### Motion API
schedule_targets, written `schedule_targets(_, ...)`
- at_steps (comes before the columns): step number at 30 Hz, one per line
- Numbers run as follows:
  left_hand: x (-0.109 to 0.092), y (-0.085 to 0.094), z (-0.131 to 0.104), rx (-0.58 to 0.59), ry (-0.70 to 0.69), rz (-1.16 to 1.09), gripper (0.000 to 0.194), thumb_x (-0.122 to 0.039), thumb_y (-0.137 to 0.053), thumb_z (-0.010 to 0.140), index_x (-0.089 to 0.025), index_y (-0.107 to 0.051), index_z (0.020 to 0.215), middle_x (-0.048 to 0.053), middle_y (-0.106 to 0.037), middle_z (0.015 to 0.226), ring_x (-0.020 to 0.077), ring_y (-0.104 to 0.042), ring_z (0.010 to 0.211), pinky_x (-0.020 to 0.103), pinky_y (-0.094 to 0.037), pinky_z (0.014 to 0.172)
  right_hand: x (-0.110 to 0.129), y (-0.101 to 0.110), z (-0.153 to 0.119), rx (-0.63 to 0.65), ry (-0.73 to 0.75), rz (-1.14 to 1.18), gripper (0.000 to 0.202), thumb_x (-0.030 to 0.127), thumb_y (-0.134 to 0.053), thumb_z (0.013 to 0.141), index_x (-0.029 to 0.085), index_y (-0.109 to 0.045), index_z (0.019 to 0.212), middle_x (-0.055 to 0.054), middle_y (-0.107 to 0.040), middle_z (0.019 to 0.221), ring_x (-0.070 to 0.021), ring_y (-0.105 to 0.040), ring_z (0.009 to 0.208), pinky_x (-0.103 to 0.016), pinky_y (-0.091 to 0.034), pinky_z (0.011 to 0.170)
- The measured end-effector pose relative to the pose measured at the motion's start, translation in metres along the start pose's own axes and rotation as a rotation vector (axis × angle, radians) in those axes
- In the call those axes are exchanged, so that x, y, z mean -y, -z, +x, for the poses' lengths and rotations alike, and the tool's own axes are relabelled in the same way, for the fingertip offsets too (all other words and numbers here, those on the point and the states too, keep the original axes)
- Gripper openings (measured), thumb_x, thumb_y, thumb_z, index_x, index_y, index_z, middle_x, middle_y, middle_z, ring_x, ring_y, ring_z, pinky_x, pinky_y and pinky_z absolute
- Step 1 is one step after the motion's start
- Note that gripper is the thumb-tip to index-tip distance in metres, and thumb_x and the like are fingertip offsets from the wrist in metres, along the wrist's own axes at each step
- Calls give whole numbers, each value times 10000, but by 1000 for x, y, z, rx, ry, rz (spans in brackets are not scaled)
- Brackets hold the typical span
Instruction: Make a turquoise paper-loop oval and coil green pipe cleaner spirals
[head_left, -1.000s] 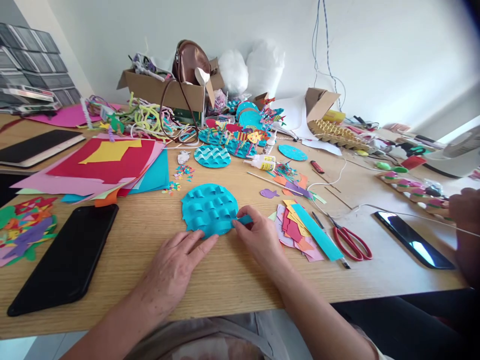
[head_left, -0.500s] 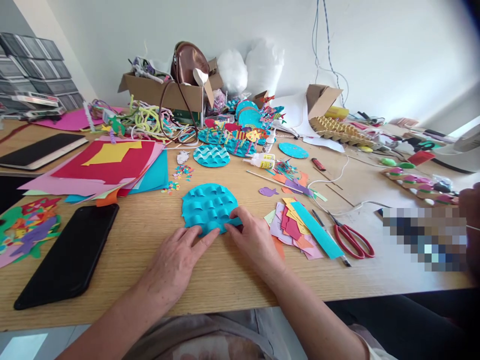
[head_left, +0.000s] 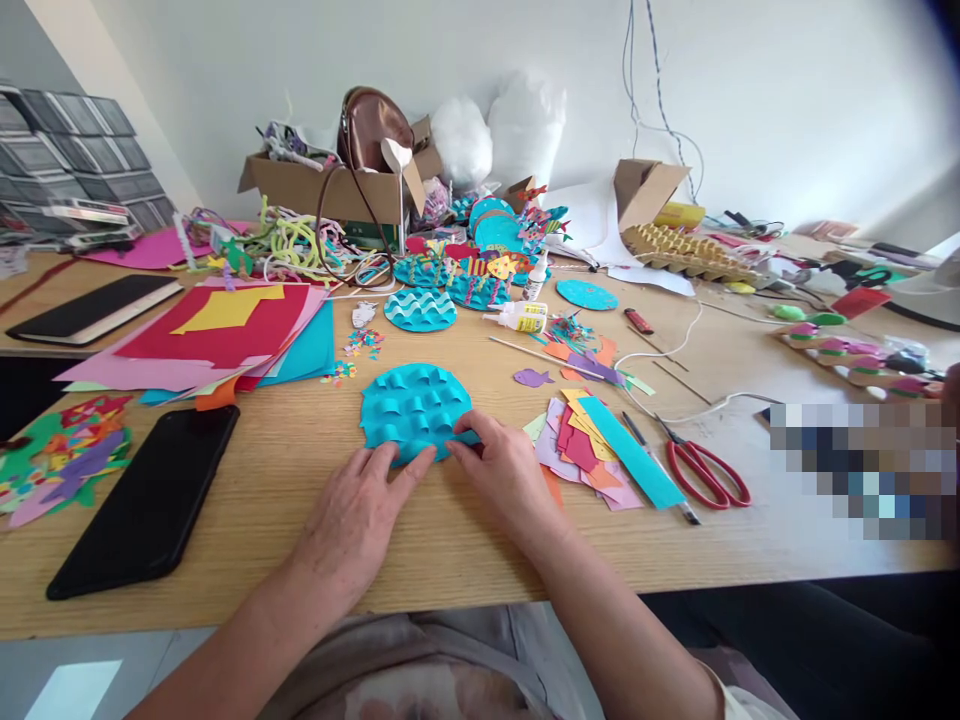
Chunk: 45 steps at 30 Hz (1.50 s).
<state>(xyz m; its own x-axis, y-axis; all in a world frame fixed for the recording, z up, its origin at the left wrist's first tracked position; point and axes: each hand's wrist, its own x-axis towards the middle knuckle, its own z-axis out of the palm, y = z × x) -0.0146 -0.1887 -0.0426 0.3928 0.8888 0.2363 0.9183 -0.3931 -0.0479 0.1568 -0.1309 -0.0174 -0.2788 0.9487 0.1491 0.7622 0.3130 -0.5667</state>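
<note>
A round blue paper disc [head_left: 415, 397] lies flat before me, with rows of wavy blue paper strips raised on it. My left hand [head_left: 358, 500] rests at its near edge, fingers spread and the tips pressing the paper down. At the disc's right edge my right hand [head_left: 499, 465] pinches the loose end of a blue paper strip [head_left: 469, 437] between thumb and index finger. Part of the lowest row is hidden by my fingers. A longer flat blue strip [head_left: 634, 455] lies on coloured paper scraps [head_left: 577, 440] to the right.
Red-handled scissors [head_left: 709, 473] and a paintbrush lie at right. Glue bottles [head_left: 523, 317], a purple paper fish [head_left: 532, 378] and a second wavy disc [head_left: 420, 311] sit beyond. On the left are a black phone [head_left: 146, 500] and stacked coloured sheets [head_left: 202, 330]. Someone beside me is blurred at far right.
My right hand, still pinching the strip end, has shifted slightly left along the disc's edge. The left hand keeps pressing the disc. The whole view has shifted a little.
</note>
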Motion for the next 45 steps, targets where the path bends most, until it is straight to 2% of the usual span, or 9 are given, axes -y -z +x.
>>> schedule_targets(11, -1, 3, 4, 49, 28, -1, 565, -20, -338, 823, -301, -418, 1307, 73, -546, 961, 228, -531, 862, 366, -483, 721, -1, 1, 3, -15, -155, 344, 45, 231, -596, 709, 226, -571, 746, 51, -568, 539, -126, -532, 522, -220, -353, 513)
schedule_targets(17, 0, 2, 2, 30, 37, -47, 593, 11, -345, 795, -247, -400, 1326, 97, -550, 1022, 232, -530, 885, 389, -490, 755, -3, -3, 3, 34, -240, 659, 73, 256, -588, 687, 230, -543, 738, 62, -573, 469, -124, -544, 467, -218, -381, 466)
schedule_targets(21, 1, 4, 2, -22, 42, -108, 587, 23, -321, 789, -223, -406, 1315, 92, -574, 1021, 222, -547, 894, 390, -494, 778, -4, 0, 4, 47, -347, 995, 200, 321, -657, 625, 213, -512, 712, 59, -588, 441, -98, -504, 394, -198, -376, 408)
schedule_targets(23, 2, 4, 1, -53, 40, -141, 560, 6, -330, 792, -198, -404, 1308, 96, -580, 1046, 225, -544, 935, 389, -492, 797, -4, 2, 5, 33, -387, 1092, 259, 336, -691, 585, 204, -502, 701, 47, -600, 442, -97, -522, 397, -189, -381, 399)
schedule_targets(28, 4, 2, -1, -80, 27, -150, 499, -11, -343, 805, -180, -452, 1261, 107, -575, 1054, 231, -540, 947, 396, -496, 794, -5, 2, 6, 30, -379, 1054, 247, 296, -682, 587, 210, -485, 710, 60, -586, 432, -105, -550, 414, -176, -391, 385)
schedule_targets(31, 6, 1, -2, -75, -34, -87, 489, -11, -360, 809, -235, -508, 1219, 96, -557, 1023, 220, -547, 895, 380, -509, 752, -4, 1, 5, 17, -381, 1003, 217, 255, -658, 605, 219, -478, 720, 79, -563, 419, -101, -538, 395, -175, -393, 376)
schedule_targets(35, 6, 4, -2, -51, -97, -41, 479, -47, -420, 820, -297, -517, 1216, 91, -526, 1035, 222, -540, 897, 377, -511, 731, -1, 2, 5, 20, -387, 1172, 248, 259, -679, 600, 212, -479, 739, 77, -586, 459, -89, -565, 441, -158, -417, 416)
schedule_targets(39, 3, 9, -1, -13, -81, -49, 434, -115, -505, 816, -289, -527, 1213, 93, -523, 1029, 225, -533, 891, 390, -504, 751, -1, 3, 4, 71, -380, 1306, 286, 268, -705, 586, 203, -490, 763, 62, -615, 511, -89, -598, 499, -144, -421, 440)
schedule_targets(45, 3, 3, -3, -8, -62, 7, 416, -122, -521, 814, -232, -528, 1215, 118, -525, 1074, 250, -519, 924, 403, -504, 757, -3, 5, 4, 87, -403, 1223, 273, 267, -685, 578, 206, -497, 765, 73, -594, 494, -97, -590, 489, -151, -412, 426)
